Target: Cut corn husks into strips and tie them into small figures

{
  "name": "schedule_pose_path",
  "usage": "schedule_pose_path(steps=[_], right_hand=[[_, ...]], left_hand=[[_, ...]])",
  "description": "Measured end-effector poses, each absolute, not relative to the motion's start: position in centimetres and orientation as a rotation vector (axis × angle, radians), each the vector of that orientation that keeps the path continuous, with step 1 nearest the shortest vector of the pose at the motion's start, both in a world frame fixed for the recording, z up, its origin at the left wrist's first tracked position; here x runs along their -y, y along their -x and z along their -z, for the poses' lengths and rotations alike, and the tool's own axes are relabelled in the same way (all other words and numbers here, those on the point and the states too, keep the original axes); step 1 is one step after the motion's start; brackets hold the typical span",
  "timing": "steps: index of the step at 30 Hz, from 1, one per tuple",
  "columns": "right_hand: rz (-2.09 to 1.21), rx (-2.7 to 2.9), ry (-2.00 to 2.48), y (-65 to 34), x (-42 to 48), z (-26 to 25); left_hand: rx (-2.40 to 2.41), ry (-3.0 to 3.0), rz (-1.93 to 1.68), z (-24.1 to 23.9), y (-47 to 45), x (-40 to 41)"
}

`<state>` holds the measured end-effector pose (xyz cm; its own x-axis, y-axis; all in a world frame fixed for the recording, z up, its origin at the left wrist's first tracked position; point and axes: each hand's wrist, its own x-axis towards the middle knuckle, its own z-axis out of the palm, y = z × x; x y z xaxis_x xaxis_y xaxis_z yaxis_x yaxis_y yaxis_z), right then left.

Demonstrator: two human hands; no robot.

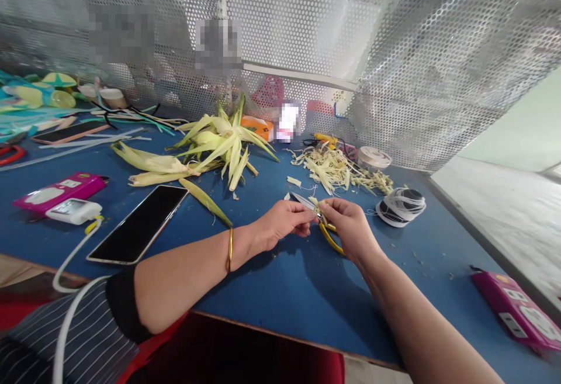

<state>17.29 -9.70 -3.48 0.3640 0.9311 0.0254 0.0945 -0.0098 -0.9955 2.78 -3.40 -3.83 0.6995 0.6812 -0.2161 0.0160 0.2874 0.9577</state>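
Observation:
My left hand (287, 223) and my right hand (350, 226) meet over the blue table, fingertips almost touching. Both are closed in a pinch on a small pale green strip of corn husk (316, 206), mostly hidden by the fingers. Scissors (329, 240) with yellow handles show between and behind the hands, blades pointing away to the left; they seem to lie on the table. Beyond them is a heap of shredded corn husk (326, 168). Larger green husks (228, 135) lie further back on the left, and one long husk leaf (204, 198) reaches toward my left wrist.
A dark phone (139, 223) and a pink power strip (65, 191) lie left, with a white cable running to me. Right are a thread spool (401, 206), a tape roll (374, 158) and another pink box (519, 308). A perforated metal screen (302, 33) stands behind.

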Motion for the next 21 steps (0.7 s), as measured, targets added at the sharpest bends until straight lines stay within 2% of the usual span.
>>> schedule_pose_path(steps=[6, 15, 21], right_hand=[[-0.834, 0.993, 1.462, -17.11, 9.71, 3.51], [-0.831, 1.104, 1.52, -17.06, 9.88, 3.42], [-0.812, 1.093, 1.506, -17.07, 9.73, 3.4]], left_hand=[[-0.704, -1.307, -0.509, 4.23, -2.8, 3.19], [-0.807, -2.075, -0.713, 3.67, -2.36, 3.52], [-0.737, -1.855, -0.685, 3.99, -2.46, 3.63]])
